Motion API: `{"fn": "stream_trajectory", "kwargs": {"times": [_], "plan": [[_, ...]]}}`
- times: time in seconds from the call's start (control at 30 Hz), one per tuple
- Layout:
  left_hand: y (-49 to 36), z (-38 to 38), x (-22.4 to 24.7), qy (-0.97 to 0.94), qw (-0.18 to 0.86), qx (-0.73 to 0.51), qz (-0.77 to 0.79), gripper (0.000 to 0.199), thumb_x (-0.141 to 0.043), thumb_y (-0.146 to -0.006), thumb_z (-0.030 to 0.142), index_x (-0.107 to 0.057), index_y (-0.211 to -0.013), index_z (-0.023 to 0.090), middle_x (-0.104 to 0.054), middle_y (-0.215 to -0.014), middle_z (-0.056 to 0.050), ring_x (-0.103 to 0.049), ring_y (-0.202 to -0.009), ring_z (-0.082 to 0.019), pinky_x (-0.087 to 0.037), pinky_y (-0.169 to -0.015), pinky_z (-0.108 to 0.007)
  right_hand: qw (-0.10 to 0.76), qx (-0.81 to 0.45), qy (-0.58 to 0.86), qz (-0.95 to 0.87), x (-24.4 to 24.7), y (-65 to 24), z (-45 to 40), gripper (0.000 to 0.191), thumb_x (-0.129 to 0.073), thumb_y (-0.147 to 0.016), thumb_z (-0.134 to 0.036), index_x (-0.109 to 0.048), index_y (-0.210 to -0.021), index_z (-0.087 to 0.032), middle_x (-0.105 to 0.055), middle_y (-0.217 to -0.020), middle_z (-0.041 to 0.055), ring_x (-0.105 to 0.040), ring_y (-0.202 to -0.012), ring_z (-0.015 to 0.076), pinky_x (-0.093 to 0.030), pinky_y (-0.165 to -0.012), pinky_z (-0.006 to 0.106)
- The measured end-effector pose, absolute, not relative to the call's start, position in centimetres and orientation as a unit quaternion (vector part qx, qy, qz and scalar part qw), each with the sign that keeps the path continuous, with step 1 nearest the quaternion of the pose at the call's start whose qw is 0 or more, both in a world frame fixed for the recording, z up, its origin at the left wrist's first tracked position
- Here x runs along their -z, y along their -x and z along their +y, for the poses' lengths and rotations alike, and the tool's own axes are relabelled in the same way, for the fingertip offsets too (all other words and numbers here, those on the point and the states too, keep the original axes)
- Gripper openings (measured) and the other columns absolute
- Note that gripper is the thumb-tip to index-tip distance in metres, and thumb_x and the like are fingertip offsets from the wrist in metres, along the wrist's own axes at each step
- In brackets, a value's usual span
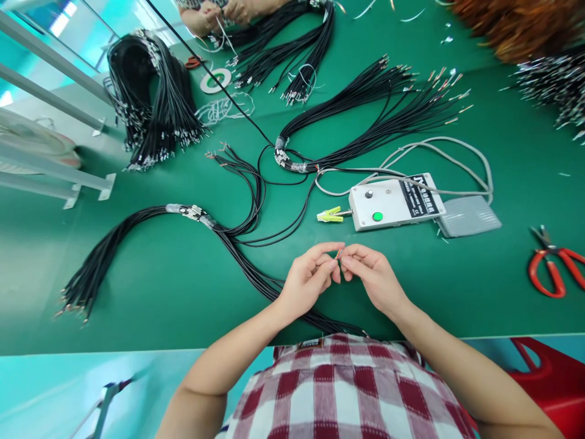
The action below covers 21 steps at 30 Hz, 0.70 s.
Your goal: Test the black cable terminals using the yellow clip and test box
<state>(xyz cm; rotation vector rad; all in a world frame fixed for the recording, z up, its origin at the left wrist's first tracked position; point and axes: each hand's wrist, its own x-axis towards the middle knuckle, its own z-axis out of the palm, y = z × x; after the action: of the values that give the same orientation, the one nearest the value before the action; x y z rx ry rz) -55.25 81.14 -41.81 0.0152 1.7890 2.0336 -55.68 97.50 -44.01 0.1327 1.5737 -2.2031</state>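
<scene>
My left hand (311, 273) and my right hand (368, 271) meet near the table's front edge. Fingertips of both are pinched on the thin coloured wires (339, 253) at one end of a black cable. A bundle of black cables (249, 268), bound in clear wrap at its middle, runs from the left and passes under my left forearm. Just beyond my hands lies a white control box (388, 201) with a green button and a yellow-green clip (331, 214) at its left end.
Another bundle of black cables (338, 116) curves across the middle. A grey pedal (470, 216) and red-handled scissors (555, 262) lie to the right. At the back, a co-worker's hands (223, 12) hold a white strand. A hanging cable bundle (150, 91) is by the metal frame.
</scene>
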Motion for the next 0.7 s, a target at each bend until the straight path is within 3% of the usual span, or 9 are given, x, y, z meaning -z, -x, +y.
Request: {"fn": "stream_trajectory", "kwargs": {"times": [0.2, 0.33, 0.47, 0.57, 0.63, 0.7], "plan": [[55.3, 81.2, 42.3, 0.004, 0.235, -0.763, 0.602, 0.033, -0.067, -0.088, 0.043, -0.062, -0.108, 0.017, -0.054, -0.067, 0.004, -0.034, -0.042, -0.002, -0.023, -0.038, -0.018, 0.185, 0.75, -0.002, 0.635, 43.5, 55.9, 97.6, 0.028, -0.07, -0.084, -0.048, -0.065, -0.082, -0.021, -0.064, -0.064, -0.0019, -0.057, -0.055, 0.0124, -0.049, -0.056, 0.027], [55.2, 81.6, 43.0, 0.078, 0.157, -0.763, 0.622, 0.029, -0.075, -0.081, 0.042, -0.063, -0.088, 0.016, -0.055, -0.071, 0.003, -0.031, -0.04, 0.0, -0.021, -0.037, -0.018, 0.152, 0.702, 0.018, 0.696, 43.9, 55.6, 97.5, 0.022, -0.065, -0.088, -0.043, -0.064, -0.084, -0.021, -0.064, -0.068, -0.0017, -0.061, -0.058, 0.0133, -0.05, -0.058, 0.028], [55.1, 81.6, 43.5, 0.077, 0.078, -0.718, 0.687, 0.024, -0.07, -0.086, 0.04, -0.065, -0.085, 0.016, -0.061, -0.083, -0.002, -0.043, -0.048, -0.004, -0.032, -0.042, -0.02, 0.118, 0.642, 0.062, 0.755, 44.2, 55.5, 97.8, 0.016, -0.059, -0.094, -0.035, -0.062, -0.087, -0.021, -0.066, -0.075, -0.0004, -0.064, -0.063, 0.0138, -0.051, -0.062, 0.028], [55.0, 81.1, 43.6, -0.009, 0.029, -0.625, 0.78, 0.018, -0.063, -0.092, 0.032, -0.069, -0.084, 0.017, -0.063, -0.084, -0.004, -0.057, -0.071, -0.012, -0.045, -0.062, -0.025, 0.082, 0.58, 0.099, 0.804, 44.1, 55.8, 98.3, 0.013, -0.056, -0.096, -0.031, -0.062, -0.087, -0.022, -0.067, -0.079, 0.0005, -0.065, -0.067, 0.0145, -0.051, -0.067, 0.029], [55.0, 80.9, 43.7, -0.04, 0.027, -0.581, 0.812, 0.018, -0.059, -0.094, 0.03, -0.069, -0.085, 0.018, -0.065, -0.083, -0.005, -0.059, -0.079, -0.015, -0.047, -0.07, -0.027, 0.057, 0.527, 0.129, 0.838, 43.8, 56.0, 98.8, 0.014, -0.054, -0.097, -0.029, -0.062, -0.088, -0.023, -0.069, -0.084, 0.0018, -0.066, -0.072, 0.0155, -0.05, -0.07, 0.03], [55.1, 80.7, 43.9, -0.027, 0.051, -0.586, 0.809, 0.02, -0.057, -0.095, 0.032, -0.068, -0.087, 0.018, -0.065, -0.082, -0.005, -0.058, -0.075, -0.015, -0.046, -0.067, -0.026, 0.027, 0.467, 0.163, 0.868, 43.6, 56.4, 99.2, 0.012, -0.053, -0.098, -0.028, -0.064, -0.094, -0.023, -0.071, -0.089, 0.0024, -0.066, -0.076, 0.0162, -0.048, -0.073, 0.032]]}}
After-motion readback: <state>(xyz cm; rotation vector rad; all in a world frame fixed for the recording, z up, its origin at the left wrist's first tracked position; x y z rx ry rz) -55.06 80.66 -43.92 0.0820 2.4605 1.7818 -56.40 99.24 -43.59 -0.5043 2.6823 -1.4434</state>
